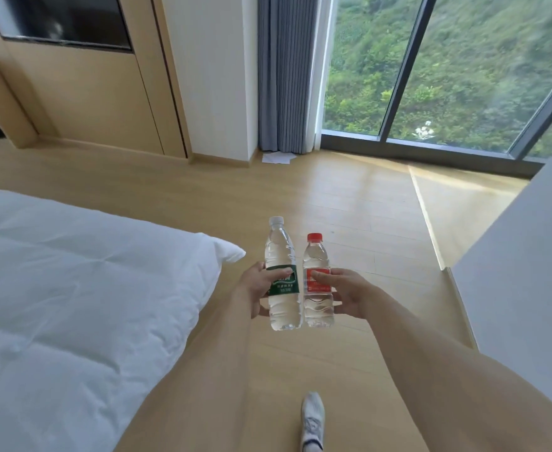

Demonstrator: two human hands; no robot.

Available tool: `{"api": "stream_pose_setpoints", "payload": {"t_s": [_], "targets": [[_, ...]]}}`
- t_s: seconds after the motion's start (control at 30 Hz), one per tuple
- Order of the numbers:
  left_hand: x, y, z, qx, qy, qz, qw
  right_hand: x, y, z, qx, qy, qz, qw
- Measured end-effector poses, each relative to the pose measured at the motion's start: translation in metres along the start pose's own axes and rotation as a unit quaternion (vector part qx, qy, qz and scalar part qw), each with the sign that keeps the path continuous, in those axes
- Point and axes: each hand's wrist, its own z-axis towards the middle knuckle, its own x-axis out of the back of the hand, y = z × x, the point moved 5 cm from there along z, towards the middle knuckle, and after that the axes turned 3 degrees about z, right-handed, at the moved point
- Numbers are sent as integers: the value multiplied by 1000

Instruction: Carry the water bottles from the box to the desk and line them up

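Two clear water bottles are held upright side by side in front of me, above the wooden floor. My left hand (255, 288) grips the taller bottle with the green label and white cap (282, 256). My right hand (346, 293) grips the shorter bottle with the red label and red cap (317, 256). The bottles almost touch each other. Neither the box nor the desk is in view.
A bed with a white duvet (72, 288) fills the left side. A white wall or panel (529, 272) stands at the right. Ahead lie wooden floor (349, 197), a grey curtain (284, 76), a large window (463, 66) and wooden cabinets (88, 93). My shoe (313, 419) is below.
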Motion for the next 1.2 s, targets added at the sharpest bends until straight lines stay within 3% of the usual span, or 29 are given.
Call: {"api": "stream_pose_setpoints", "payload": {"t_s": [0.5, 0.93, 1.2], "targets": [[-22, 153, 214, -12, 45, 34, 998, 59, -156, 229, -5, -58, -25, 998], [-39, 245, 382, -8, 11, 35, 999, 107, -253, 367, -8, -31, -20, 999], [-1, 328, 514, -26, -4, 23, 999, 92, -345, 488, -4, -9, -39, 999]]}}
